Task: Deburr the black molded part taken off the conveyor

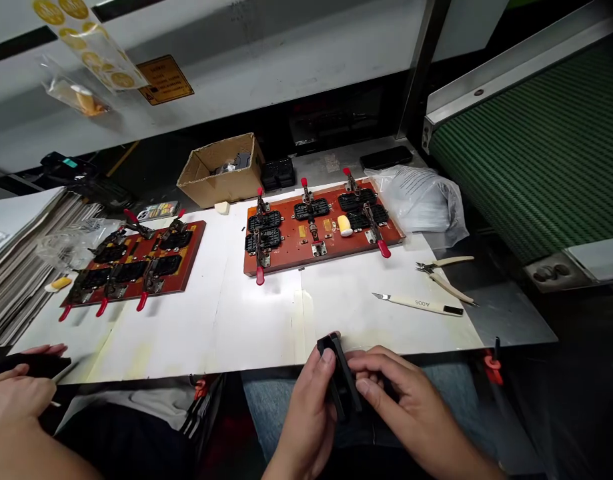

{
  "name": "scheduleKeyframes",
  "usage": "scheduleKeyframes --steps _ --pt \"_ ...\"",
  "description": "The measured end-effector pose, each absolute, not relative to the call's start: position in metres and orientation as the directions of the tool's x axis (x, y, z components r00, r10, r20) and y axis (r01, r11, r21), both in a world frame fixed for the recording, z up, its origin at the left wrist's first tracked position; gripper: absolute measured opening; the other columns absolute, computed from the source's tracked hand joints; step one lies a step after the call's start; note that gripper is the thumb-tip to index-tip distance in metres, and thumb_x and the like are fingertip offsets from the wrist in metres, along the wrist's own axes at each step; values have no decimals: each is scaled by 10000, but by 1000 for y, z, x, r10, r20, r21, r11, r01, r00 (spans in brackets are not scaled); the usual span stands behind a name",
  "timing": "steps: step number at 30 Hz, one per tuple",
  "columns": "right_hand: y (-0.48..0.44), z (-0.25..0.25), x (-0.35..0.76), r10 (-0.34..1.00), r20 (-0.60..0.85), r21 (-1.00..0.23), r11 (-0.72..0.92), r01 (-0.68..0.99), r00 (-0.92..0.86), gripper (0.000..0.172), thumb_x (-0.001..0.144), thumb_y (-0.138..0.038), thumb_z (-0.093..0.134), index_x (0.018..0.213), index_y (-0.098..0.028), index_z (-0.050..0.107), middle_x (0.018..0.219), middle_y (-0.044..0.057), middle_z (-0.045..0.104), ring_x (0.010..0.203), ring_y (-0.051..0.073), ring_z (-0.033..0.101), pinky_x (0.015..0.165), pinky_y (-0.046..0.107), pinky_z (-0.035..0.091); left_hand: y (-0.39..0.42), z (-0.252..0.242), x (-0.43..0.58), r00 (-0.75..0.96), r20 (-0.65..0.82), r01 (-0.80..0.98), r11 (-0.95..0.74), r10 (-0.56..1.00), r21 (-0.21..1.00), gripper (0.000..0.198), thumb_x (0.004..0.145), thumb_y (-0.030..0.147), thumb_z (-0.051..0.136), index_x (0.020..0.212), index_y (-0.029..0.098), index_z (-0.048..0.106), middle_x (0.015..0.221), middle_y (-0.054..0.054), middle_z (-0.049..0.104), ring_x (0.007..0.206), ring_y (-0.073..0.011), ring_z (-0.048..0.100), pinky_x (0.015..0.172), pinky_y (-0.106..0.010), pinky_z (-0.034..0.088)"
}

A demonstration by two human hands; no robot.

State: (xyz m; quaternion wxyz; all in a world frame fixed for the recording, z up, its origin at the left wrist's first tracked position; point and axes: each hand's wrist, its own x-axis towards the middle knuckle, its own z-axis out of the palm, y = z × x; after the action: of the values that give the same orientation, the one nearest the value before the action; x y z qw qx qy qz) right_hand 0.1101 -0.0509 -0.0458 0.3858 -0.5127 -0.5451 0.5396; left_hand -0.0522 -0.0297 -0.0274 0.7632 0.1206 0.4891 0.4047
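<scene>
A black plastic frame-like part (347,380) is tilted up in front of my lap, just off the table's front edge. My left hand (311,400) grips it, with the thumb pressed on its upper end. At its right side, my right hand (396,387) has its thumb and fingers drawn together; whether they pinch anything small is hidden. Beyond my hands lies a red-brown fixture board (286,257) carrying several black molded parts (311,209) and red-tipped toggle clamps (383,248). On the table to the right rest a craft knife (416,304) and cream-handled nippers (446,277).
A second clamp board (186,280) stands left, near a co-worker's hands (21,383). Behind are a cardboard box (221,173), black parts (279,173) and a dark phone-like slab (386,157). A plastic bag (421,203) and green conveyor belt (531,133) occupy the right.
</scene>
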Motion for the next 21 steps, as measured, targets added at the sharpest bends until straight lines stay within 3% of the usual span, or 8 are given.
scheduleKeyframes --steps 5,8,10,13,17,19,21 --pt "-52 -43 109 976 7 -971 58 230 -217 229 1053 -233 548 1210 -300 700 1162 35 706 1160 179 663 989 274 544 -29 -29 -48 186 -632 -467 634 752 617 612 963 556 669 1446 191 578 1325 -172 734 1285 -353 657 1137 -517 480" --pt "-53 -43 109 977 -57 -988 -25 153 -206 215 1060 -274 546 1204 -315 701 1216 39 706 1271 202 627 1099 318 514 -27 -28 -47 160 -602 -364 613 782 701 743 929 599 697 1544 254 464 1292 -134 729 1249 -320 663 1125 -470 472" --pt "-56 -43 109 971 -139 -990 -130 58 -195 210 1070 -326 540 1222 -323 685 1232 41 703 1238 208 652 1084 337 540 -29 -26 -47 122 -554 -287 564 823 775 834 887 601 752 1586 308 405 1240 -96 724 1227 -294 654 1091 -423 487" --pt "-62 -40 110 959 -178 -980 -192 -43 -220 252 1051 -370 561 1284 -307 635 1281 69 677 1150 221 690 1014 360 593 -38 -25 -48 47 -458 -180 458 888 870 899 805 547 853 1575 345 435 1265 -70 693 1255 -294 610 1062 -384 498" --pt "-68 -33 107 964 -141 -990 -136 38 -226 407 976 -326 657 1372 -312 563 1372 86 642 1230 254 665 1063 394 580 -51 -26 -55 35 -315 -17 316 948 949 943 694 559 932 1521 347 532 1333 -90 665 1216 -347 618 1097 -447 471" --pt "-71 -32 106 972 -76 -994 -57 91 -223 436 971 -327 656 1394 -307 552 1381 96 651 1229 263 672 1049 387 590 -56 -24 -58 73 -180 32 179 981 983 924 719 618 889 1529 348 537 1333 -109 646 1206 -357 614 1092 -461 473" --pt "-74 -32 107 978 19 -987 51 151 -207 420 980 -305 616 1394 -301 549 1376 98 663 1211 258 685 1013 356 606 -59 -20 -59 99 -36 78 28 994 997 797 830 626 787 1540 372 530 1362 -103 601 1218 -333 588 1069 -430 488"
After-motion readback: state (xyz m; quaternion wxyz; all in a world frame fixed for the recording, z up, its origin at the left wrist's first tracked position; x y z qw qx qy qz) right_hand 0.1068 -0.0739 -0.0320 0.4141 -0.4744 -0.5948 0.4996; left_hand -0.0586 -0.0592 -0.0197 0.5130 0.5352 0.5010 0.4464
